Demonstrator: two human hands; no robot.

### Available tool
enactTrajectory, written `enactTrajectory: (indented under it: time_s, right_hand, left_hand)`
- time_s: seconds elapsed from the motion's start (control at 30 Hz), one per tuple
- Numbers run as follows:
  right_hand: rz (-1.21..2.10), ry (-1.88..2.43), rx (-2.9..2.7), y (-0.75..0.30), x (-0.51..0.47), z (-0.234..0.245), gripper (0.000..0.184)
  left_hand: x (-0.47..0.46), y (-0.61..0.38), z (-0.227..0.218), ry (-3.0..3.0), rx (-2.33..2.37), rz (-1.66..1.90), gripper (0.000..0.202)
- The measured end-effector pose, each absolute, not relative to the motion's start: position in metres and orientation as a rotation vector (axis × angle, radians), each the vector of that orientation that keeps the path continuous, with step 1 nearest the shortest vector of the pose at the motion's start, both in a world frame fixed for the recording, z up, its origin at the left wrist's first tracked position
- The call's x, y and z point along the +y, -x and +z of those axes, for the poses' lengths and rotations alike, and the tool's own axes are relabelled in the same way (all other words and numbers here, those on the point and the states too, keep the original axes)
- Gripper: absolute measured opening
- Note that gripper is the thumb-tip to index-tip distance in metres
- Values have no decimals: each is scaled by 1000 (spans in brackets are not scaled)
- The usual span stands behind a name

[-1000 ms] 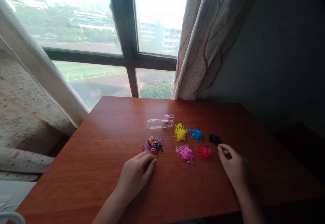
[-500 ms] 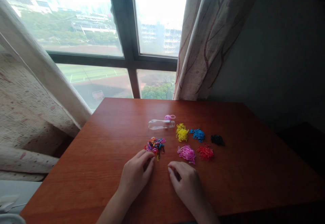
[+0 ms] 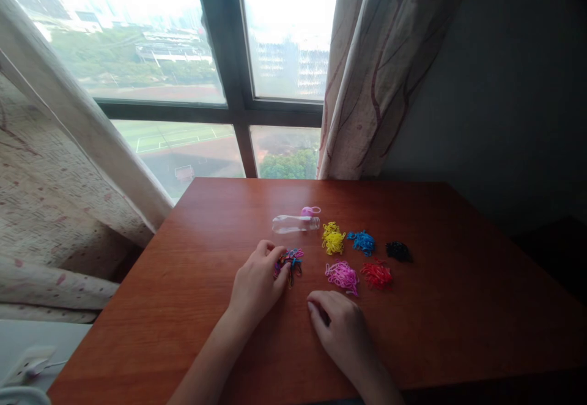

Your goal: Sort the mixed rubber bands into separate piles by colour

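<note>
A small pile of mixed-colour rubber bands (image 3: 295,262) lies on the wooden table, partly covered by my left hand (image 3: 257,278). That hand reaches over the pile's left side with thumb and fingers apart, touching the bands. To the right, my right hand (image 3: 340,326) rests on the tabletop, thumb and fingertips closed together; whatever is between them is hidden. Sorted heaps sit beyond it: yellow rubber bands (image 3: 333,239), blue rubber bands (image 3: 362,243), black rubber bands (image 3: 398,251), pink rubber bands (image 3: 343,276) and red rubber bands (image 3: 377,275).
Behind the piles a clear bottle (image 3: 293,224) lies on its side, its mouth pointing right. A pink cap with a loop (image 3: 309,211) is just behind it. The table (image 3: 192,258) meets a window, with curtains (image 3: 367,74) at both sides. A power socket strip (image 3: 28,362) is at lower left.
My left hand has moved forward onto the mixed pile, and its thumb and fingers have spread apart. My right hand keeps its place on the table. The view has shifted slightly.
</note>
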State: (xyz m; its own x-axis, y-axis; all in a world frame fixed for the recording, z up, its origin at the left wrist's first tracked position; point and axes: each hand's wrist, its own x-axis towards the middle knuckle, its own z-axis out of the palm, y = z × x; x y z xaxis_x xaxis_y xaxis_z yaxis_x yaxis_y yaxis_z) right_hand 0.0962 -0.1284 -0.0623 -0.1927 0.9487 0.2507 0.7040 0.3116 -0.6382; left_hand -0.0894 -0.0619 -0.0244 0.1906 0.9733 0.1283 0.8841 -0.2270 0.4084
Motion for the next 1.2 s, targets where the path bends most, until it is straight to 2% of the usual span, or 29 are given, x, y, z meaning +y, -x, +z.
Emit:
enactTrajectory:
  time_s: [0.37,0.87,1.2]
  right_hand:
    - [556,1479,-1968,-96,-129,-61,19]
    - [556,1453,-1949,-97,-129,-65,18]
    - [538,1458,-1943,-97,-129,-67,17]
  left_hand:
    - [-82,87,-29,-2159,1621,534,16]
    - [-90,108,-37,-2072,1546,750,18]
    - [-100,126,-42,-2050,1713,688,19]
